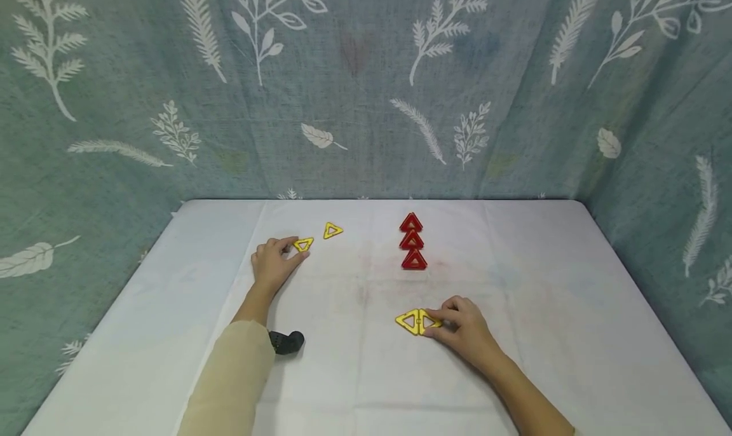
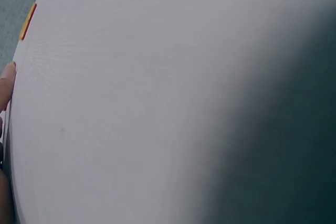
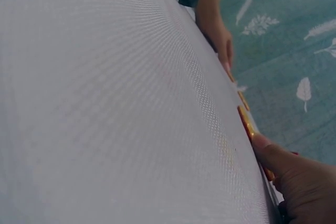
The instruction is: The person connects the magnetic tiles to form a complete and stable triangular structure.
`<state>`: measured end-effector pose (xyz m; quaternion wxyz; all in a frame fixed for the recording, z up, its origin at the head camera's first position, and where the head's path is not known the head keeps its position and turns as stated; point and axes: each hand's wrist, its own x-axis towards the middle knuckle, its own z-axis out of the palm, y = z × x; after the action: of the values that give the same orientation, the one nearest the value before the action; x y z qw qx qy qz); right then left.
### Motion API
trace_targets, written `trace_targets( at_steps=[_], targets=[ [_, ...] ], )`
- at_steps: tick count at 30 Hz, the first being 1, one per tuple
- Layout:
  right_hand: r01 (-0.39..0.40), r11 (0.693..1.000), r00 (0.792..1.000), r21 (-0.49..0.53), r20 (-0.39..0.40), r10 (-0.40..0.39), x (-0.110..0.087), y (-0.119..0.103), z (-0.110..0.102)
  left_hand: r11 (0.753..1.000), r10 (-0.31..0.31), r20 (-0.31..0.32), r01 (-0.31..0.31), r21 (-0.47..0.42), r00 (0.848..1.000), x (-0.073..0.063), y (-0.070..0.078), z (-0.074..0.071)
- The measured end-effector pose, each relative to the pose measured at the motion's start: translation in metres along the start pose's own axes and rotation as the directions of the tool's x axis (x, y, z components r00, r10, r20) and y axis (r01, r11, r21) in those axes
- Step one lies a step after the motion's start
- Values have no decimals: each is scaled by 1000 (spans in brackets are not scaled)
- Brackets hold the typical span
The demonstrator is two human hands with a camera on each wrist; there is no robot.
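Note:
At the left of the table, in the head view, my left hand (image 1: 272, 264) pinches a yellow triangular tile (image 1: 297, 245) with an open centre between thumb and fingers. A second yellow triangular tile (image 1: 332, 231) lies just beyond it to the right, apart from the hand. Nearer the front, my right hand (image 1: 466, 329) pinches one of two yellow triangular tiles whose flat sides meet; the other tile (image 1: 405, 321) of this pair points left. In the right wrist view, the right thumb (image 3: 270, 150) presses on a yellow tile with a red lower edge (image 3: 245, 120).
Three red triangular pieces (image 1: 412, 240) stand in a column toward the back, right of centre. A black strap-like device (image 1: 288, 342) sits at the left wrist. White cloth covers the table (image 1: 343, 372), and a green leaf-patterned curtain (image 1: 354, 105) surrounds its back and sides.

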<state>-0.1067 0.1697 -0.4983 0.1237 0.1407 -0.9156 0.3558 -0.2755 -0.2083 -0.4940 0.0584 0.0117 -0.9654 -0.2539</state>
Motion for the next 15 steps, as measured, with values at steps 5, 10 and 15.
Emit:
trace_targets(
  at_steps=[5,10,15],
  targets=[
    [6,1000,1000,9,6,-6,2,-1,1,1000,13,15,-13,-1,1000,-9,0,-5],
    [52,999,998,2,-24,-52,0,2,2,999,36,86,-33,-38,996,-18,4,-9],
    [70,997,997,18,-45,-69,-1,3,3,992,102,145,-91,-82,984,-27,5,-11]
  ],
)
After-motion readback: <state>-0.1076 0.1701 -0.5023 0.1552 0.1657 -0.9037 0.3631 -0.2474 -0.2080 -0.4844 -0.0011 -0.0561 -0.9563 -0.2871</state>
